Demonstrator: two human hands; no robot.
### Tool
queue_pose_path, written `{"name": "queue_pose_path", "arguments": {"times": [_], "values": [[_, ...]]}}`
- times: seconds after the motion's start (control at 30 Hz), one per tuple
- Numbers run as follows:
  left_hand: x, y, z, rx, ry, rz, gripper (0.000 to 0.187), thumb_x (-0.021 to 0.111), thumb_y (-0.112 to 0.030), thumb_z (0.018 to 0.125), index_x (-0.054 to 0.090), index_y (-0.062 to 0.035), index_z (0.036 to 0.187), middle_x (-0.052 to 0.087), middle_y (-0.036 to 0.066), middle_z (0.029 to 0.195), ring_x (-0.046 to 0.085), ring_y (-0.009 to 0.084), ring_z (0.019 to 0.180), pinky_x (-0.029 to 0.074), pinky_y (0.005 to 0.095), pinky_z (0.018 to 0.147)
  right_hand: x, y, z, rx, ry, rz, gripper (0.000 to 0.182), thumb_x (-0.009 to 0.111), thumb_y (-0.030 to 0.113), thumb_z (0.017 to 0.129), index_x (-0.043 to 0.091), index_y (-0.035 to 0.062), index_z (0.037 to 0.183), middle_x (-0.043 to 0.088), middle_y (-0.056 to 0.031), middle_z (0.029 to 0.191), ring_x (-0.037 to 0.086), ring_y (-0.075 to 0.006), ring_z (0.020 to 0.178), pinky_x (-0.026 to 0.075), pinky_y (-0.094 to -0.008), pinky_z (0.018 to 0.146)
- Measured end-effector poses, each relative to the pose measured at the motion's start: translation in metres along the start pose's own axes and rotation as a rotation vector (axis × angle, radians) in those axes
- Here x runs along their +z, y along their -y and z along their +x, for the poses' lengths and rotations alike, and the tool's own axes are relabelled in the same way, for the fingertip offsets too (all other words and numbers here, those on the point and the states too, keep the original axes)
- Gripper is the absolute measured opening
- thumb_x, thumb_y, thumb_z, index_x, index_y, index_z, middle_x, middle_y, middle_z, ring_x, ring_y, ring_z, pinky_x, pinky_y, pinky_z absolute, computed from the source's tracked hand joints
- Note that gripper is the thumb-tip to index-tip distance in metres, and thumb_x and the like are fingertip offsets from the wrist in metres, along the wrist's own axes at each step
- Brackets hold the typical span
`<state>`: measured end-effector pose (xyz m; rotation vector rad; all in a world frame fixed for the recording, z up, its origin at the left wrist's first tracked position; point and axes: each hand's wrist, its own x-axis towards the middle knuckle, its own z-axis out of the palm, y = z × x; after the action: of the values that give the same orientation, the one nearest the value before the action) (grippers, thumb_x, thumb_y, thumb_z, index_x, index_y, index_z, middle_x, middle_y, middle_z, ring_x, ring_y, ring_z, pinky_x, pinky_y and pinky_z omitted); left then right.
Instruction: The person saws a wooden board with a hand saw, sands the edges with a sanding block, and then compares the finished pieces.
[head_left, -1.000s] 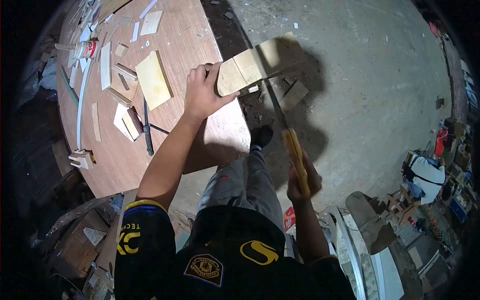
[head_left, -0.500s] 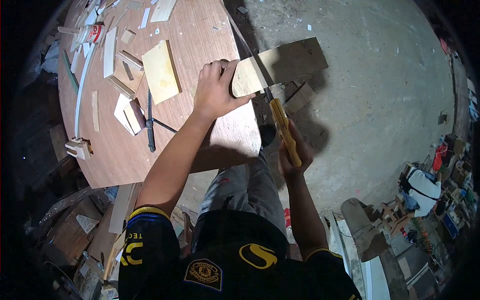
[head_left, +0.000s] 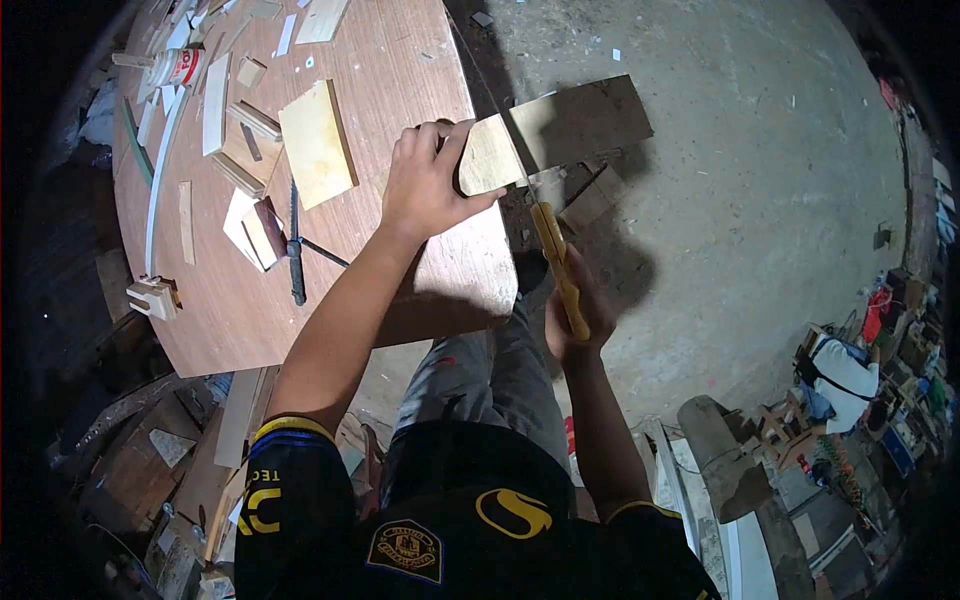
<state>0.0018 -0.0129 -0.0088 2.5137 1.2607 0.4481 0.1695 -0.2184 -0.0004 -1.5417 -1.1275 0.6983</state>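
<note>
A wooden board (head_left: 580, 122) juts past the right edge of the wooden table (head_left: 370, 90). My left hand (head_left: 425, 185) is closed on its left end, fingers at the far side and thumb along the near edge. My right hand (head_left: 582, 305) is wrapped round the yellow handle of a handsaw (head_left: 550, 235). The saw blade crosses the board just beyond the table edge and looks thin, nearly edge-on. How deep it sits in the wood cannot be made out.
On the table lie a flat light board (head_left: 318, 145), a black clamp-like tool (head_left: 296, 270), wood offcuts and a jar (head_left: 178, 67). Another person (head_left: 842, 385) is at the far right among clutter. A wood piece (head_left: 592, 200) lies on the floor.
My right hand and the saw handle have shifted slightly left, and the blade's angle has changed a little. My left hand stays on the board.
</note>
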Motion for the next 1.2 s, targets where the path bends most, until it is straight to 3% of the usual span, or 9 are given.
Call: {"name": "queue_pose_path", "arguments": {"times": [0.17,0.43,0.63,0.7,0.9,1.03,1.1,1.17,1.2], "values": [[0.001,0.002,0.001,0.031,-0.012,0.018,0.089,0.083,-0.054,0.066,0.055,-0.0051,0.135,0.051,0.014,0.107,0.048,0.0312,0.097,0.042,0.0426,0.088,0.006,0.010,0.004,-0.007,0.008,-0.220,0.047,0.061,-0.004,0.090,0.054,-0.0033,0.137,0.064,-0.0195,0.129,0.067,-0.0245,0.111,0.052,-0.0339,0.095],[0.001,0.000,0.002,0.014,0.010,0.029,0.089,0.083,-0.054,0.067,0.056,-0.0046,0.135,0.051,0.014,0.107,0.047,0.0309,0.097,0.042,0.0418,0.087,-0.006,0.024,0.003,-0.096,-0.049,-0.270,0.054,0.066,0.003,0.083,0.058,0.0039,0.136,0.073,-0.0150,0.106,0.074,-0.0265,0.078,0.055,-0.0319,0.064],[0.001,-0.001,-0.008,0.038,0.038,0.021,0.086,0.084,-0.052,0.066,0.057,-0.0056,0.134,0.052,0.014,0.108,0.048,0.0321,0.097,0.043,0.0428,0.087,-0.087,0.045,-0.123,-0.041,-0.062,-0.393,0.031,0.066,0.008,0.088,0.067,-0.0043,0.117,0.072,-0.0208,0.087,0.070,-0.0241,0.061,0.055,-0.0330,0.058],[0.003,-0.001,-0.006,0.188,0.062,-0.023,0.086,0.084,-0.051,0.065,0.058,-0.0067,0.134,0.053,0.013,0.107,0.049,0.0327,0.098,0.043,0.0432,0.087,-0.102,0.050,-0.173,-0.067,-0.078,-0.415,0.031,0.067,0.007,0.089,0.066,-0.0061,0.117,0.072,-0.0199,0.083,0.070,-0.0253,0.063,0.056,-0.0337,0.059],[0.005,-0.004,-0.003,-0.025,-0.028,0.093,0.088,0.081,-0.056,0.069,0.056,-0.0030,0.134,0.052,0.016,0.107,0.049,0.0321,0.099,0.043,0.0437,0.088,-0.172,0.099,-0.245,0.095,-0.150,-0.768,0.029,0.070,0.004,0.084,0.066,-0.0015,0.112,0.072,-0.0160,0.086,0.070,-0.0286,0.066,0.053,-0.0345,0.057],[0.007,-0.007,-0.002,-0.018,-0.035,0.075,0.088,0.081,-0.055,0.069,0.055,-0.0024,0.135,0.051,0.016,0.108,0.048,0.0320,0.098,0.043,0.0433,0.089,-0.163,0.140,-0.199,0.062,-0.133,-0.977,0.029,0.071,0.011,0.088,0.063,-0.0024,0.112,0.071,-0.0172,0.085,0.070,-0.0272,0.065,0.053,-0.0342,0.055],[0.006,-0.009,-0.001,-0.021,-0.052,0.076,0.089,0.081,-0.055,0.069,0.055,-0.0019,0.135,0.051,0.016,0.108,0.048,0.0318,0.098,0.043,0.0432,0.089,-0.149,0.118,-0.165,-0.078,-0.228,-0.734,0.032,0.071,0.014,0.089,0.060,-0.0027,0.114,0.071,-0.0174,0.080,0.068,-0.0245,0.060,0.052,-0.0323,0.053],[0.004,-0.009,-0.001,-0.035,-0.048,0.089,0.087,0.081,-0.056,0.068,0.057,-0.0029,0.132,0.052,0.013,0.110,0.048,0.0307,0.097,0.043,0.0422,0.087,-0.133,0.080,-0.160,0.026,-0.173,-0.422,0.042,0.074,0.005,0.083,0.058,-0.0108,0.119,0.068,-0.0230,0.105,0.070,-0.0293,0.088,0.057,-0.0370,0.074],[0.004,-0.009,-0.002,-0.035,-0.049,0.093,0.087,0.081,-0.056,0.068,0.057,-0.0029,0.132,0.052,0.013,0.110,0.048,0.0307,0.097,0.043,0.0422,0.087,-0.118,0.066,-0.130,-0.093,-0.156,-0.414,0.043,0.074,0.004,0.082,0.059,-0.0099,0.120,0.069,-0.0221,0.103,0.069,-0.0277,0.083,0.056,-0.0349,0.071]]}}
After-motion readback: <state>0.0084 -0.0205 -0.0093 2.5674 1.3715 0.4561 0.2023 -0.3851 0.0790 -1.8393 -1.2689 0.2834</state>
